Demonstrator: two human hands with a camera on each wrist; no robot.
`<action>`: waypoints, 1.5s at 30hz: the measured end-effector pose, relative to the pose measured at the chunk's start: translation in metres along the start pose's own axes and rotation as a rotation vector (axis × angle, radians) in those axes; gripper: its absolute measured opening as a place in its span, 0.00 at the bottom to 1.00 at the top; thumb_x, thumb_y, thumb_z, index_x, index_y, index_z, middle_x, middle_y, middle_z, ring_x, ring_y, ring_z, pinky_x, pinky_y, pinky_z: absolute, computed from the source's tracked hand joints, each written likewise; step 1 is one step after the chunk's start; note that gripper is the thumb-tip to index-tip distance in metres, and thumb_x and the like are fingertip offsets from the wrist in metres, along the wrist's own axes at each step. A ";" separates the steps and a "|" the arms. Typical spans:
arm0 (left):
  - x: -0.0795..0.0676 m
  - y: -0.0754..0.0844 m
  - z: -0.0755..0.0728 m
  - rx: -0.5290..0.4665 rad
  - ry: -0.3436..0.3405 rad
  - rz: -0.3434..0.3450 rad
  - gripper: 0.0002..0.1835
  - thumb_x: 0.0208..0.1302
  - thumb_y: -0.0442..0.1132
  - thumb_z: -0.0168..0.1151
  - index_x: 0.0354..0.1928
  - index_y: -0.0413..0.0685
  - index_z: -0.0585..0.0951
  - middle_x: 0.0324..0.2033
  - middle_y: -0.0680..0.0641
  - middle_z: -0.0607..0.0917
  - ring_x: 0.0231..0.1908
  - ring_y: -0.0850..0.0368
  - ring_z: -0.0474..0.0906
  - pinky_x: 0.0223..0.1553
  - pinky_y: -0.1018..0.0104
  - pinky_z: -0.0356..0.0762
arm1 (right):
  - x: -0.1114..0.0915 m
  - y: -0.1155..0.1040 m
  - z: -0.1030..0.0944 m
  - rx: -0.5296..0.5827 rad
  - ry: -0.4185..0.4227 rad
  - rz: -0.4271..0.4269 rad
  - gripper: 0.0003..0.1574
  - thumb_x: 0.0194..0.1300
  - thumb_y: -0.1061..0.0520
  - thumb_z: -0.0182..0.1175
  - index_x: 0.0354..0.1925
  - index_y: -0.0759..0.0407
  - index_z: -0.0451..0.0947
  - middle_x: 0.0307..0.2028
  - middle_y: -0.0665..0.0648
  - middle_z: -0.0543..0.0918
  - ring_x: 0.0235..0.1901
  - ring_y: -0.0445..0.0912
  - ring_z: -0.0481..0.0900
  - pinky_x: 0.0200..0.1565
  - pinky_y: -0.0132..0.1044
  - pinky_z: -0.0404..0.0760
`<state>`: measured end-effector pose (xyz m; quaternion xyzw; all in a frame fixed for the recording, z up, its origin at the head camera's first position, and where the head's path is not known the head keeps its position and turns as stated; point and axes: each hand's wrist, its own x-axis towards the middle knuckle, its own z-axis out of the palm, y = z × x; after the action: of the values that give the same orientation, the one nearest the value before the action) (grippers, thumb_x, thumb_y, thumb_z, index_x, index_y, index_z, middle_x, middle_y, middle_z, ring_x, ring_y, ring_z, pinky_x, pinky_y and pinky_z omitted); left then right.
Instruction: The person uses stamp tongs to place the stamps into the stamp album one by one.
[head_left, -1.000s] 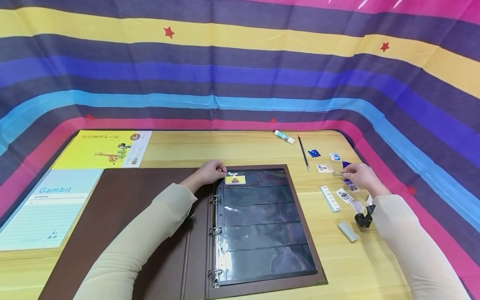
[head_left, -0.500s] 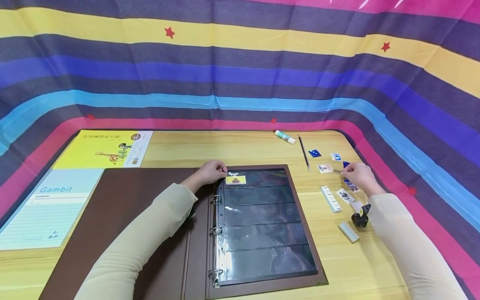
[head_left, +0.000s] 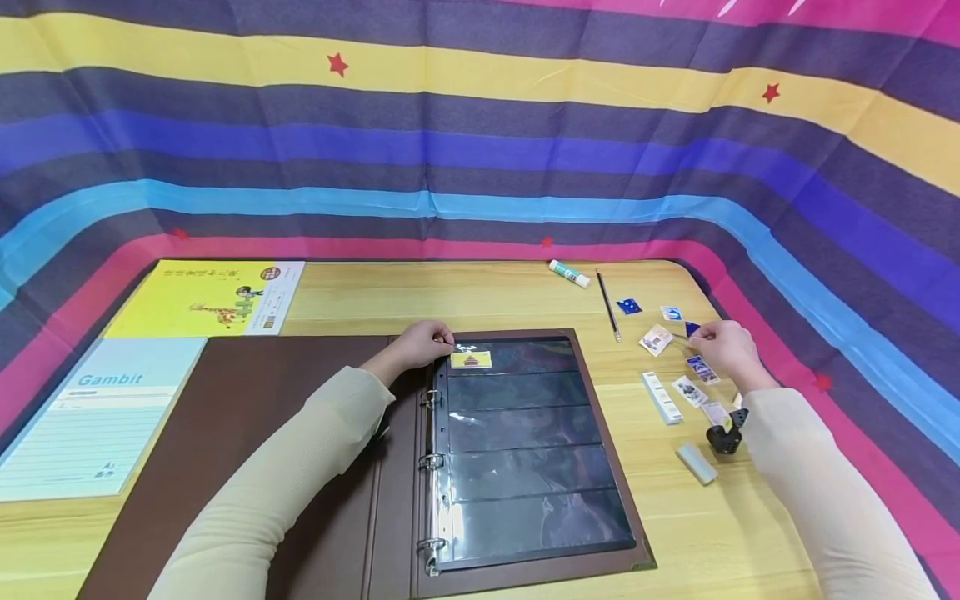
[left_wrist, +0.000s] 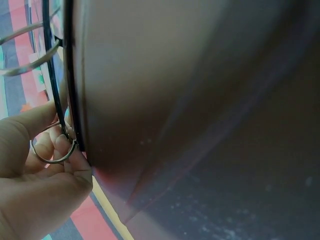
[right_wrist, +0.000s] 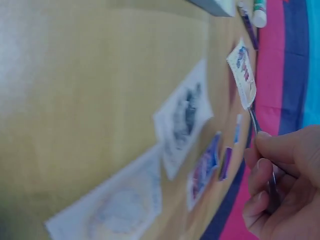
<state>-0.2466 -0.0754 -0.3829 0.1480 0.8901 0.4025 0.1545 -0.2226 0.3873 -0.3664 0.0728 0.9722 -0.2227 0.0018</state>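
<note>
My right hand (head_left: 726, 348) pinches metal tweezers (right_wrist: 254, 119) between thumb and fingers. At their tips a pale stamp (right_wrist: 242, 75) is gripped and tilted up off the table. My left hand (head_left: 422, 343) holds the top inner corner of the black stamp page (head_left: 517, 417), its fingers round the page edge at the top ring (left_wrist: 59, 161). The page sits in a brown ring binder (head_left: 300, 400) that lies open. One yellow stamp (head_left: 471, 360) is in the page's top row pocket. Part of the tweezers hides inside my right hand.
Several loose stamps (head_left: 690, 390) lie by my right hand. Near them are a white box-like strip (head_left: 661, 397), a grey block (head_left: 697, 463), a black object (head_left: 726, 435), a pencil (head_left: 609, 307) and a glue stick (head_left: 569, 274). A yellow book (head_left: 206, 296) and notepad (head_left: 105, 417) lie left.
The pale stamp, flat on the table before, has been lifted and turned by the tweezers. My right hand has shifted only slightly; my left hand has stayed in place.
</note>
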 end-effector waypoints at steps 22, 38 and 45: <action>-0.001 0.002 -0.001 -0.015 0.000 -0.010 0.02 0.54 0.33 0.50 0.28 0.41 0.71 0.24 0.46 0.70 0.22 0.55 0.65 0.26 0.65 0.65 | 0.009 -0.147 0.002 0.067 -0.018 -0.330 0.09 0.55 0.56 0.52 0.29 0.62 0.74 0.27 0.57 0.74 0.24 0.47 0.67 0.24 0.38 0.64; 0.001 0.003 0.000 -0.012 0.015 0.012 0.02 0.54 0.34 0.52 0.28 0.42 0.71 0.24 0.48 0.69 0.23 0.56 0.64 0.24 0.67 0.64 | 0.031 -0.195 0.054 0.270 -0.249 -0.381 0.09 0.55 0.61 0.52 0.31 0.68 0.73 0.25 0.56 0.72 0.23 0.45 0.64 0.25 0.35 0.64; 0.001 0.001 -0.001 -0.016 0.022 0.001 0.02 0.54 0.34 0.52 0.28 0.43 0.71 0.23 0.47 0.69 0.23 0.55 0.64 0.24 0.67 0.64 | 0.035 -0.197 0.068 0.272 -0.328 -0.386 0.08 0.53 0.64 0.52 0.30 0.70 0.74 0.26 0.63 0.75 0.21 0.44 0.65 0.25 0.34 0.66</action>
<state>-0.2477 -0.0753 -0.3818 0.1430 0.8884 0.4113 0.1457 -0.2872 0.1874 -0.3435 -0.1508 0.9160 -0.3561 0.1067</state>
